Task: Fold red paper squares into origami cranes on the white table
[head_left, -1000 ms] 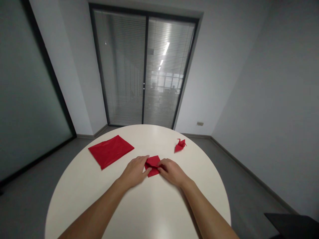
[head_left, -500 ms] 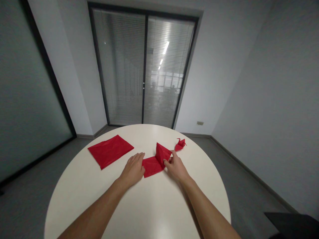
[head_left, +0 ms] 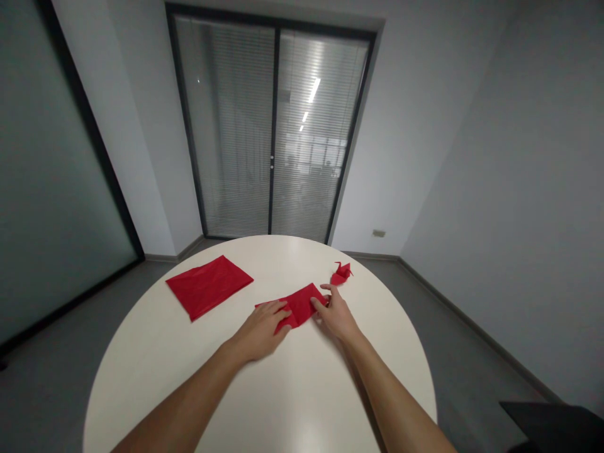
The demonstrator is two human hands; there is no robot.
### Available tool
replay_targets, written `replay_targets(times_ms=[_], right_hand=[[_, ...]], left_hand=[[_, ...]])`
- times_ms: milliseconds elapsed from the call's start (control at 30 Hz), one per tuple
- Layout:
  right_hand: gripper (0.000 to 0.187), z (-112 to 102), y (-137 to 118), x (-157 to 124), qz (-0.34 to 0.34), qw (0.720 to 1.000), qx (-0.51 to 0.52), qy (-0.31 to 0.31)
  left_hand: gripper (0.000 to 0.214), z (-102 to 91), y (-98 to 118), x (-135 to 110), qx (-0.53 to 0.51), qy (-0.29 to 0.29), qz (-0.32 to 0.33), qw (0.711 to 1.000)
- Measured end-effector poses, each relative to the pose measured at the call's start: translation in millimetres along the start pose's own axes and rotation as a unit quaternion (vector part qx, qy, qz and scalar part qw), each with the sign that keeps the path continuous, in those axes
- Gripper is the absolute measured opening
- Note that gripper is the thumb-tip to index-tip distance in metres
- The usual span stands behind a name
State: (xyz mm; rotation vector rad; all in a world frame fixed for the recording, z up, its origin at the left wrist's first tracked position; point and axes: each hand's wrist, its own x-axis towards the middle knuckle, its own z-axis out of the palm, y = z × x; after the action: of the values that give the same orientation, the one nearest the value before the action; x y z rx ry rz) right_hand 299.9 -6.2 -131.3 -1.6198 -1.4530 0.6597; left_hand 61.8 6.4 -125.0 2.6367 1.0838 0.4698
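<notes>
A folded strip of red origami paper [head_left: 303, 303] lies across the middle of the table. My left hand [head_left: 262, 330] rests over its left part, fingers stretched out and pressing flat on the paper. At the right end, my right hand [head_left: 334, 314] grips the edge, thumb on top and other fingers partly hidden behind it; the index finger sticks out. Just beyond that hand stands a small red paper crane [head_left: 341, 274], not touched. To the left is a stack or sheet of larger red paper [head_left: 210, 286], apart from both hands.
All of this is on a round white table [head_left: 292, 390]. Behind it are a glass door with blinds [head_left: 236, 145] and grey walls. A dark object [head_left: 552, 425], perhaps a chair part, shows at the lower right.
The raised, standing flap on the paper's right half now lies flat. My left hand has moved right, from the paper's left edge onto its surface.
</notes>
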Motion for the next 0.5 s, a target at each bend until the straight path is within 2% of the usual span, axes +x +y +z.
replay_targets(times_ms=[167,333,433,500], right_hand=[[0.056,-0.4,2.7,-0.4,-0.029,0.999,-0.015,-0.002],[0.067,5.3,0.2,-2.7,-0.055,0.995,0.079,-0.023],[0.07,5.5,-4.7,-4.5,-0.071,0.992,0.102,-0.002],[0.07,4.5,-9.6,-7.1,-0.089,0.99,0.11,-0.006]], left_hand=[[0.034,-3.8,1.6,-0.9,0.006,0.028,0.013,1.0],[0.046,0.8,0.2,-0.9,-0.009,0.023,0.017,1.0],[0.052,4.3,-0.2,-0.9,-0.058,0.001,0.015,0.998],[0.057,8.1,-0.3,-0.1,-0.11,0.01,0.005,0.994]])
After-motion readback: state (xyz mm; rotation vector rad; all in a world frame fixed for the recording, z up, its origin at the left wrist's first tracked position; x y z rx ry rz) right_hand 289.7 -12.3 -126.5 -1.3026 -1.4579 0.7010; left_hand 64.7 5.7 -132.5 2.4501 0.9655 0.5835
